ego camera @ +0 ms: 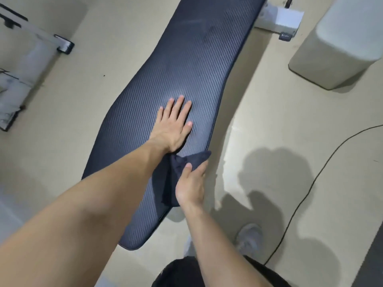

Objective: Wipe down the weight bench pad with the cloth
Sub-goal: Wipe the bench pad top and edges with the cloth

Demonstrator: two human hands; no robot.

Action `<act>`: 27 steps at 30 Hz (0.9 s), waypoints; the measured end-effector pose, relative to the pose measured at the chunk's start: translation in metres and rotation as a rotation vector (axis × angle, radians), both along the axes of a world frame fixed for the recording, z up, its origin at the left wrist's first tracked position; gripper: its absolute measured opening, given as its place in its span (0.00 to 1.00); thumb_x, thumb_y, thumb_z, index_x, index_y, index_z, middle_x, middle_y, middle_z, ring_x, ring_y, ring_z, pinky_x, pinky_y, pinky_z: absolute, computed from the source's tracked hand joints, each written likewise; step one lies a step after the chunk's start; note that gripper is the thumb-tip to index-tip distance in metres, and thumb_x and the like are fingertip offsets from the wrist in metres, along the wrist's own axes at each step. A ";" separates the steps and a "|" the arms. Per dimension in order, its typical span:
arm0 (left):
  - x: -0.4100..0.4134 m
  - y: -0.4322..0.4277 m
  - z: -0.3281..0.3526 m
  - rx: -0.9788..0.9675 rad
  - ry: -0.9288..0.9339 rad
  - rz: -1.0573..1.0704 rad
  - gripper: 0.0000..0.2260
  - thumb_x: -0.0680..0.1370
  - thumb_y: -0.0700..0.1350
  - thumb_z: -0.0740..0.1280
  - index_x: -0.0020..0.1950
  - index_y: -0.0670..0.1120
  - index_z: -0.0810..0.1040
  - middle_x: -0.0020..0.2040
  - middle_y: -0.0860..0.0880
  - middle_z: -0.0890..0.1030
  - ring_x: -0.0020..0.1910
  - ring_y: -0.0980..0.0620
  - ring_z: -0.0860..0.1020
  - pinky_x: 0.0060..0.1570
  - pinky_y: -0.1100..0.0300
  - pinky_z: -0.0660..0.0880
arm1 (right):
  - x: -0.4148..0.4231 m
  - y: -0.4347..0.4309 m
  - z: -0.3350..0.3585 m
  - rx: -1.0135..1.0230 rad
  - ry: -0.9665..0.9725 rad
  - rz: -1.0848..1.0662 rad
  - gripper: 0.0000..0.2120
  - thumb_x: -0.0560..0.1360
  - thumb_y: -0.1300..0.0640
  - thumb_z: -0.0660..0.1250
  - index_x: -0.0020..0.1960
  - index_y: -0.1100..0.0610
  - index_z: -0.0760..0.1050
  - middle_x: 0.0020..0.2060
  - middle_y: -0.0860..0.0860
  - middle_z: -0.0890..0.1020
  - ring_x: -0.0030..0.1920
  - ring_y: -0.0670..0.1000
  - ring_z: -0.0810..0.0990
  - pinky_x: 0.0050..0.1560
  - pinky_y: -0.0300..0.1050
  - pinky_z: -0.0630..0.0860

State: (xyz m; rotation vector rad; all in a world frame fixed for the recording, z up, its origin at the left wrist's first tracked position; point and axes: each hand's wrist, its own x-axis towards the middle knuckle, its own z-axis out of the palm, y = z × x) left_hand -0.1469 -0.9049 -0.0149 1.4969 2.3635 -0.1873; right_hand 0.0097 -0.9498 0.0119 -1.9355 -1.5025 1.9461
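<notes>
Left hand (174,125) rests on the bench pad (186,59), fingers straight — right hand (190,189) pinches the cloth (179,160).

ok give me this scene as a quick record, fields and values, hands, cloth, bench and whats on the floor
bench pad: bench pad, dark, ribbed texture, running away from the person
left hand: left hand flat on the pad's middle, palm down, fingers straight
right hand: right hand grips the cloth at the pad's right edge
cloth: cloth dark, bunched, lying on the pad just behind the left wrist
floor: floor beige
on floor: black cable, pale bin, grey shoe
</notes>
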 end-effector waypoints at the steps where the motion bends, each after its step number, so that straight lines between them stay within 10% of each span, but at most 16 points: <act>1: 0.001 -0.002 -0.005 0.013 0.006 0.006 0.27 0.84 0.57 0.43 0.82 0.52 0.42 0.82 0.49 0.41 0.80 0.44 0.42 0.77 0.41 0.44 | 0.001 -0.005 0.000 -0.002 0.008 0.000 0.29 0.85 0.48 0.48 0.81 0.54 0.41 0.79 0.55 0.59 0.73 0.60 0.67 0.66 0.50 0.66; 17: -0.003 -0.010 -0.030 0.284 0.068 0.023 0.26 0.82 0.60 0.47 0.81 0.57 0.52 0.82 0.53 0.52 0.80 0.49 0.49 0.77 0.47 0.47 | -0.069 0.176 -0.055 0.309 0.116 -0.134 0.26 0.85 0.46 0.45 0.72 0.61 0.67 0.69 0.59 0.74 0.69 0.60 0.72 0.66 0.50 0.66; 27: -0.011 -0.006 -0.012 0.160 -0.111 0.009 0.27 0.83 0.56 0.51 0.81 0.56 0.50 0.82 0.51 0.47 0.80 0.45 0.44 0.76 0.43 0.43 | -0.027 0.060 -0.056 0.374 0.136 -0.206 0.23 0.85 0.47 0.48 0.74 0.57 0.63 0.69 0.58 0.74 0.67 0.61 0.73 0.64 0.51 0.67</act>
